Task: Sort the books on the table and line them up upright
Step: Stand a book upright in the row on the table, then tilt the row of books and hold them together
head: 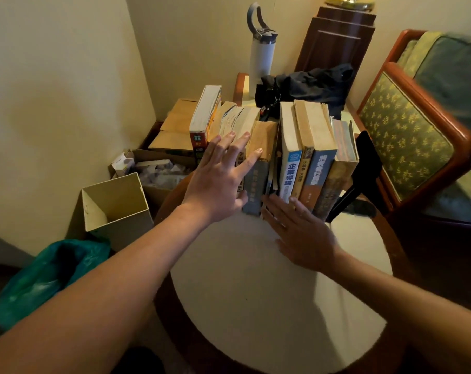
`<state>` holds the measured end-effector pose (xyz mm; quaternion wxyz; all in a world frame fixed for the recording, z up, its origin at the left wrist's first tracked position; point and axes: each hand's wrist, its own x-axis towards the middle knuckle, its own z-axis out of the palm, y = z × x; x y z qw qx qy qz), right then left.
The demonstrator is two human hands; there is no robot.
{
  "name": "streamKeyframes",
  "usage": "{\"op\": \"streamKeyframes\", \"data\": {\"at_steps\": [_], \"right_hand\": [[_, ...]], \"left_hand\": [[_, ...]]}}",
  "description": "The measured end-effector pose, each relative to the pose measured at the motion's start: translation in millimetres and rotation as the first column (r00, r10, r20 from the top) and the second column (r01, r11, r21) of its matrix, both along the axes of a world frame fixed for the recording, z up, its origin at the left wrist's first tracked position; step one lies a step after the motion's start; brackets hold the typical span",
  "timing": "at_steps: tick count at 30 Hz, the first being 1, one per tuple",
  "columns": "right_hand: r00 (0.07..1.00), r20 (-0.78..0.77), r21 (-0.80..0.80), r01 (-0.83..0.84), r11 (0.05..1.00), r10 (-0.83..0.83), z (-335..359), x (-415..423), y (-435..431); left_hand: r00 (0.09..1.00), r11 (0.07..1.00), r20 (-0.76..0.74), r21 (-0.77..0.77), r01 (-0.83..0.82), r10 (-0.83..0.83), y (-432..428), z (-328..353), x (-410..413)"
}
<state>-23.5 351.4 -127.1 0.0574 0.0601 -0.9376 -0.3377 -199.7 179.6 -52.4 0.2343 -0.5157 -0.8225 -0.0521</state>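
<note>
Books (293,168) upright in a row, spines outward, at far edge of round table (256,292); black bookend (363,163) at right end. Left hand (218,184): fingers spread wide, flat against left-side spines. Right hand (301,233): fingers straight, touching lower spines.

Reading the round table (256,292) as a clock, I have bare top to work over from three through six to nine. At twelve the row of books (304,157) stands as a wall, a black bookend (365,157) closing its one o'clock end. The armchair (417,130) hems in two; past the rim an open box (115,209) stands at ten and a green bag (40,276) lies at eight.
</note>
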Motion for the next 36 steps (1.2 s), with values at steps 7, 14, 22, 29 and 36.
{"op": "streamKeyframes", "data": {"at_steps": [7,14,22,29,36], "right_hand": [[0.990,0.021,0.296,-0.141,0.945,0.141,-14,-15,29],[0.991,0.015,0.310,-0.129,0.942,0.131,-12,-18,33],[0.992,0.016,0.296,-0.124,0.947,0.125,-15,-18,31],[0.998,-0.011,0.174,-0.056,0.983,0.059,0,-2,6],[0.979,-0.159,-0.182,0.099,0.978,-0.128,72,36,-8]], "left_hand": [[1.000,1.000,-0.030,0.004,0.001,0.000,1,-2,-2],[0.999,1.000,-0.037,0.005,-0.008,0.008,1,-4,-2],[0.999,1.000,-0.036,0.010,-0.007,0.007,2,-5,-2],[1.000,0.995,0.017,-0.101,-0.020,0.022,-4,12,7],[1.000,0.994,0.009,-0.108,0.011,-0.010,-31,42,13]]}}
